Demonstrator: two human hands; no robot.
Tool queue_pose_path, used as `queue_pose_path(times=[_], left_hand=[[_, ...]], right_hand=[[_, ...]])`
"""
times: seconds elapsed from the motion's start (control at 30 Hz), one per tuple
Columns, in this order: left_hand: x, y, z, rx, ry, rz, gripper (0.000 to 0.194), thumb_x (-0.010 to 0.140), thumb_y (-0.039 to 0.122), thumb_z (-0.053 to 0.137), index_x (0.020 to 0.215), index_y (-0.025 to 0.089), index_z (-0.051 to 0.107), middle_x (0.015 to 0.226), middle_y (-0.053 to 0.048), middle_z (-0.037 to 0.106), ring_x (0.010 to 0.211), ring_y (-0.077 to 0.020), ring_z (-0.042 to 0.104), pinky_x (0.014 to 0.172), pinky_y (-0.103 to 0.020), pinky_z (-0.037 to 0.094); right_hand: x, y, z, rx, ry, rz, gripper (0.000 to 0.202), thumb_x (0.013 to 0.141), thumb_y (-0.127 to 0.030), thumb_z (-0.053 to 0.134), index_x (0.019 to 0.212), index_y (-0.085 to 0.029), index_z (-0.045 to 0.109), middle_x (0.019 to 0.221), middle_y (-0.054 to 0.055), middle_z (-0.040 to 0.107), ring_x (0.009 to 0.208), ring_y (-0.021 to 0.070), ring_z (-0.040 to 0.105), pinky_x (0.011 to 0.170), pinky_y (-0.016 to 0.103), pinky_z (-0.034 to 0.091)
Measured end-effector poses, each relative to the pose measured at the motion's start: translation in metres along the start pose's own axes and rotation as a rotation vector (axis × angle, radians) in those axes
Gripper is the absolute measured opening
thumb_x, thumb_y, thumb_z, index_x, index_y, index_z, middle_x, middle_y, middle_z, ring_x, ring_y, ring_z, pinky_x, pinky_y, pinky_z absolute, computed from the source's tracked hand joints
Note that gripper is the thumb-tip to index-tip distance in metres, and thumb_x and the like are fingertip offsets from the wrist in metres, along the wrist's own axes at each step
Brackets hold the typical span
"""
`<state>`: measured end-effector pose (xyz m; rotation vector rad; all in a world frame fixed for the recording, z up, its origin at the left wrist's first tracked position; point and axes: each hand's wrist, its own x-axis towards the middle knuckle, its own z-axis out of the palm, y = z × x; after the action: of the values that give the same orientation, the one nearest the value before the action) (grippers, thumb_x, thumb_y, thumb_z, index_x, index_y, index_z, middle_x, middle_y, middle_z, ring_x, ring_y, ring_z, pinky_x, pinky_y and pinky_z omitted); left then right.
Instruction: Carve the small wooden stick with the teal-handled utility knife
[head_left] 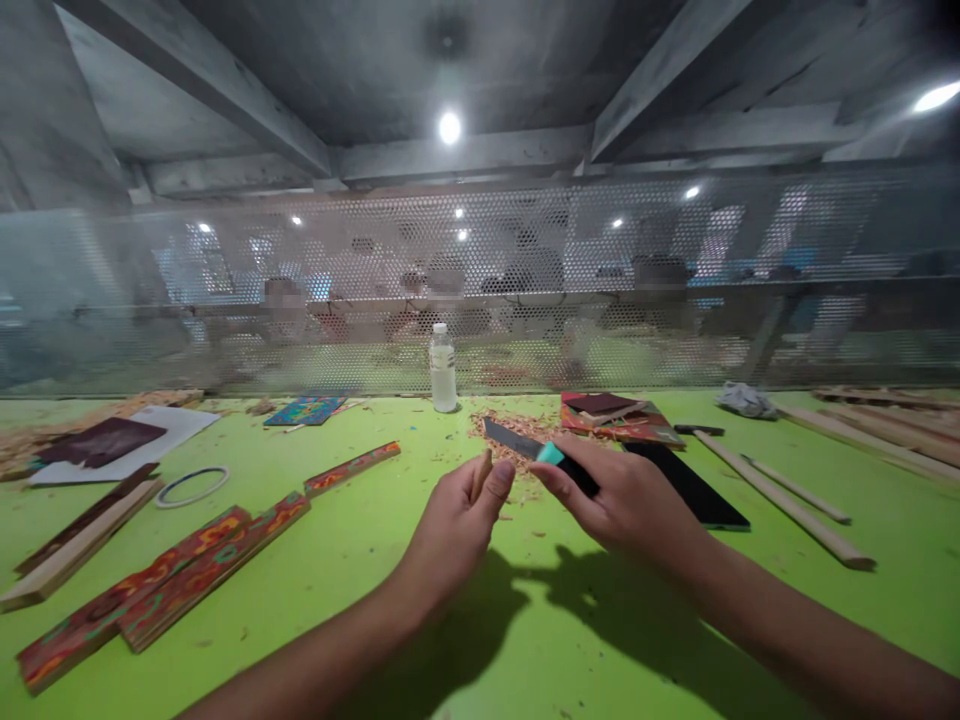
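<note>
My right hand (622, 490) is wrapped round the black and teal handle of a utility knife (516, 440). Its blade points left and slightly away from me, above a heap of wood shavings (491, 425). Close by on the left, my left hand (461, 510) is closed on a small wooden piece (482, 473), pinched between thumb and fingers. Only the tip of that piece shows; the rest is hidden in the hand. The blade and the wooden piece look apart. Both hands are raised over the green table (555, 640), casting shadows on it.
Beyond the shavings stands a water bottle (443, 375), before a perforated metal screen (360, 340). Painted wood strips (217, 570), a ring (193, 487) and sandpaper (105, 440) lie left. To the right are a black tablet-like slab (686, 487), a hammer (787, 500) and wooden sticks (877, 440).
</note>
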<state>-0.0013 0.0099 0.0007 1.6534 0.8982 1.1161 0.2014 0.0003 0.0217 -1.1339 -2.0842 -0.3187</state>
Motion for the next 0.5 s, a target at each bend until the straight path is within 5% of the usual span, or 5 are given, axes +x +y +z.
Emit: queue_pose_path(times=[0.27,0.5], left_hand=[[-0.0045,0.0022,-0.0009,0.066,-0.03,0.048,0.047,0.098,0.065,0.052,0.088,0.02,0.053,0.078,0.002,0.046,0.073,-0.0152,0.041,0.068,-0.03,0.035],[-0.0022,0.0051,-0.0022,0.17,0.024,0.065,0.039,0.103,0.058,0.048,0.093,0.021,0.055,0.082,0.001,0.054,0.076,-0.0175,0.046,0.072,-0.032,0.036]], right_hand=[[0.0012,0.0007,0.0032,0.076,-0.119,-0.116,0.045,0.107,-0.054,0.041,0.082,-0.021,0.058,0.067,0.0,0.065,0.056,0.0149,0.058,0.053,0.026,0.033],[-0.0014,-0.003,0.0032,0.065,-0.102,-0.062,0.042,0.107,-0.053,0.044,0.088,-0.021,0.063,0.073,0.001,0.07,0.059,0.0177,0.061,0.054,0.028,0.033]])
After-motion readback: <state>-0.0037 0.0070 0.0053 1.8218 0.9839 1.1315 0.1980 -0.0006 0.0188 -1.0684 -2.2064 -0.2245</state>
